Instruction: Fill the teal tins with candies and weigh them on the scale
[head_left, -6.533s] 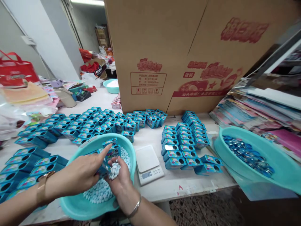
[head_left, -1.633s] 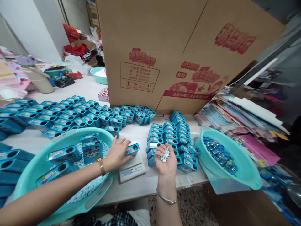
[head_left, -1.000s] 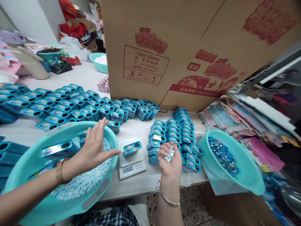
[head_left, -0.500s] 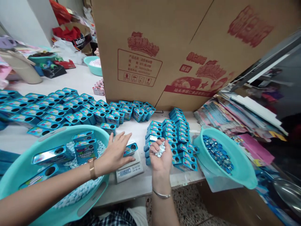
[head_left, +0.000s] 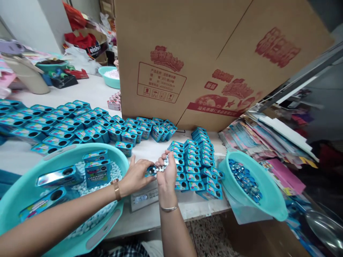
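My left hand grips a small blue candy tin by its sides; the fingers cover much of it. Cupped beside the tin's round hole, my right hand holds a handful of white and pale blue candies, some of them at the opening. Beneath both hands is a digital scale with a lit display, partly hidden; whether the tin touches it I cannot tell. To the left, a turquoise basin holds loose candies and several blue tins.
Rows of blue tins fill the left and back of the table. More tins are lined up right of my hands. A turquoise bowl holds blue, shiny round pieces. Behind stands a big cardboard box, with stacked printed sheets beside it.
My right hand has moved left and tipped its candies toward the tin's hole. My left hand has moved slightly right and closed around the tin.
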The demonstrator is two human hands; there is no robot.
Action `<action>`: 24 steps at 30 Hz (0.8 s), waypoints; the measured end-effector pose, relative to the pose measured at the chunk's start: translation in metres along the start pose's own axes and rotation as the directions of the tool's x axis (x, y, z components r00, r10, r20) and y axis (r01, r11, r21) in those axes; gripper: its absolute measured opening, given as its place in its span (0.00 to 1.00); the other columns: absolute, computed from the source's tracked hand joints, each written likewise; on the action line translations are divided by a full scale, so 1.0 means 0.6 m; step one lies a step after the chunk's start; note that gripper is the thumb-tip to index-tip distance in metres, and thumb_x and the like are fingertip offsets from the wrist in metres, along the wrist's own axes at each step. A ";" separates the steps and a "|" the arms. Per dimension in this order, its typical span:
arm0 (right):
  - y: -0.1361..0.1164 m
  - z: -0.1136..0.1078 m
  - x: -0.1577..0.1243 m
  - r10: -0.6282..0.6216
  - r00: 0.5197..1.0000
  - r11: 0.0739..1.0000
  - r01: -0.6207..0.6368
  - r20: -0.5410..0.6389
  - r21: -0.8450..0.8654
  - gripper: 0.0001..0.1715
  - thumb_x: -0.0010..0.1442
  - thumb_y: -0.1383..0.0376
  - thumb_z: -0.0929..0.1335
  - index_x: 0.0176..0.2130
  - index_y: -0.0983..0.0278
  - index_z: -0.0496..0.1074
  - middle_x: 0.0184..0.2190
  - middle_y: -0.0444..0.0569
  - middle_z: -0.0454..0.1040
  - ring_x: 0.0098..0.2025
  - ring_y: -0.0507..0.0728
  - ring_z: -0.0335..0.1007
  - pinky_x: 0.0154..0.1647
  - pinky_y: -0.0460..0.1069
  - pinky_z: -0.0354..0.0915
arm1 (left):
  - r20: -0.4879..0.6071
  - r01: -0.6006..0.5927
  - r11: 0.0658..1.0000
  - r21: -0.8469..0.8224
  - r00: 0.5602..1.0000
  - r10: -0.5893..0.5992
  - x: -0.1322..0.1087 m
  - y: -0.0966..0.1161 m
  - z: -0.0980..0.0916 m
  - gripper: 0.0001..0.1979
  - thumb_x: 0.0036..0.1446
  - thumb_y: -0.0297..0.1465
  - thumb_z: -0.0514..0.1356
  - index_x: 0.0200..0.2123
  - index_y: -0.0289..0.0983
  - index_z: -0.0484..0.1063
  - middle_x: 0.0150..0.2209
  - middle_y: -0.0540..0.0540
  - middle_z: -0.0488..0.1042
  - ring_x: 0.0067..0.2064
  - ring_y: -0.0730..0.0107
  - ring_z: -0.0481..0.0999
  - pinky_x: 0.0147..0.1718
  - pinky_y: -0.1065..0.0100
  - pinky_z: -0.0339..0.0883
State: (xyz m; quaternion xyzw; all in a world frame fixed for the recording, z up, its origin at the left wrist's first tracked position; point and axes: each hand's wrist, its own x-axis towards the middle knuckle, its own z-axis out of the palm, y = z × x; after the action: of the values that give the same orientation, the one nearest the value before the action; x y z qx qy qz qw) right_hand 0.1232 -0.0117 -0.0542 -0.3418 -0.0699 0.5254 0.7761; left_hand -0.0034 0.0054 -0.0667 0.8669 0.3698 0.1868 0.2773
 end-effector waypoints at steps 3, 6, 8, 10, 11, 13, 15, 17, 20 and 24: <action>0.000 -0.009 0.007 0.070 0.997 0.994 -0.072 0.017 0.085 0.11 0.57 0.57 0.66 0.35 0.61 0.62 0.21 0.34 0.58 0.16 0.43 0.47 0.15 0.39 0.50 | 0.003 -0.004 1.000 -0.003 1.000 0.004 0.000 -0.004 0.004 0.19 0.50 0.38 0.60 0.47 0.41 0.68 0.46 0.45 0.74 0.49 0.55 0.71 0.59 0.39 0.35; -0.012 -0.023 0.014 0.172 0.979 0.955 -0.192 0.106 0.226 0.07 0.58 0.61 0.65 0.33 0.61 0.61 0.19 0.33 0.56 0.15 0.43 0.46 0.14 0.39 0.49 | 0.013 -0.007 1.000 -0.005 1.000 0.007 0.000 -0.008 0.005 0.20 0.51 0.39 0.60 0.48 0.41 0.68 0.46 0.45 0.74 0.49 0.54 0.71 0.59 0.38 0.35; -0.031 -0.033 0.013 0.219 0.958 0.905 -0.271 0.185 0.329 0.05 0.59 0.64 0.64 0.32 0.61 0.61 0.19 0.34 0.57 0.16 0.43 0.48 0.15 0.38 0.51 | 0.028 -0.009 1.000 0.000 1.000 0.009 -0.002 -0.009 -0.001 0.23 0.51 0.41 0.60 0.50 0.41 0.66 0.48 0.43 0.73 0.52 0.53 0.69 0.59 0.38 0.35; -0.060 -0.044 0.005 0.235 0.939 0.847 -0.324 0.250 0.421 0.04 0.61 0.67 0.62 0.32 0.62 0.61 0.20 0.35 0.58 0.16 0.43 0.50 0.16 0.38 0.52 | 0.038 -0.012 1.000 0.011 0.999 0.011 -0.006 -0.010 -0.017 0.29 0.51 0.44 0.60 0.54 0.40 0.62 0.52 0.41 0.70 0.55 0.53 0.66 0.59 0.39 0.35; -0.077 -0.049 -0.002 0.234 0.933 0.821 -0.339 0.272 0.459 0.04 0.62 0.67 0.61 0.33 0.62 0.61 0.21 0.35 0.59 0.17 0.44 0.51 0.16 0.38 0.53 | 0.038 -0.011 1.000 0.018 0.999 0.010 -0.008 -0.010 -0.028 0.31 0.51 0.46 0.60 0.55 0.39 0.60 0.54 0.40 0.68 0.56 0.52 0.65 0.59 0.39 0.35; -0.113 -0.059 -0.020 0.185 0.938 0.787 -0.319 0.292 0.527 0.06 0.63 0.66 0.59 0.34 0.61 0.62 0.22 0.36 0.59 0.17 0.44 0.52 0.16 0.39 0.53 | 0.020 -0.009 0.999 0.031 1.000 0.008 -0.015 -0.013 -0.054 0.32 0.53 0.48 0.57 0.57 0.39 0.58 0.56 0.38 0.66 0.58 0.53 0.62 0.60 0.43 0.40; -0.146 -0.071 -0.038 0.117 0.953 0.775 -0.263 0.279 0.574 0.08 0.64 0.65 0.58 0.33 0.61 0.62 0.22 0.36 0.58 0.17 0.45 0.51 0.15 0.40 0.52 | -0.009 -0.007 0.999 0.043 1.000 0.008 -0.024 -0.019 -0.079 0.33 0.54 0.49 0.55 0.58 0.39 0.57 0.57 0.38 0.64 0.58 0.53 0.62 0.59 0.47 0.47; -0.170 -0.084 -0.053 0.079 0.965 0.778 -0.217 0.251 0.589 0.08 0.64 0.64 0.58 0.33 0.62 0.62 0.22 0.36 0.58 0.17 0.45 0.50 0.15 0.40 0.51 | -0.036 0.000 0.998 0.058 0.999 0.002 -0.033 -0.027 -0.097 0.32 0.55 0.50 0.55 0.58 0.39 0.57 0.57 0.39 0.64 0.58 0.54 0.62 0.56 0.51 0.53; -0.185 -0.103 -0.064 0.052 0.977 0.789 -0.168 0.208 0.591 0.09 0.64 0.64 0.57 0.33 0.62 0.62 0.22 0.36 0.58 0.16 0.45 0.49 0.14 0.41 0.50 | -0.042 0.013 0.996 0.083 0.999 -0.010 -0.043 -0.037 -0.106 0.33 0.54 0.51 0.54 0.58 0.39 0.57 0.57 0.39 0.65 0.57 0.53 0.63 0.55 0.53 0.56; -0.181 -0.119 -0.065 0.054 0.980 0.810 -0.157 0.194 0.565 0.07 0.64 0.65 0.59 0.33 0.62 0.62 0.22 0.36 0.58 0.16 0.44 0.49 0.14 0.40 0.51 | -0.009 0.008 0.991 0.131 1.000 -0.007 -0.048 -0.034 -0.097 0.33 0.55 0.52 0.53 0.58 0.40 0.57 0.57 0.39 0.64 0.57 0.53 0.62 0.57 0.50 0.51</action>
State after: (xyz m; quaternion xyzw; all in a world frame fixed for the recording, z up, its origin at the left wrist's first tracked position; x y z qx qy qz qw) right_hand 0.2228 -0.1013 -0.0326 -0.0480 0.0466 0.5911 0.8038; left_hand -0.0640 0.0154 -0.0377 0.8810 0.3855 0.1648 0.2190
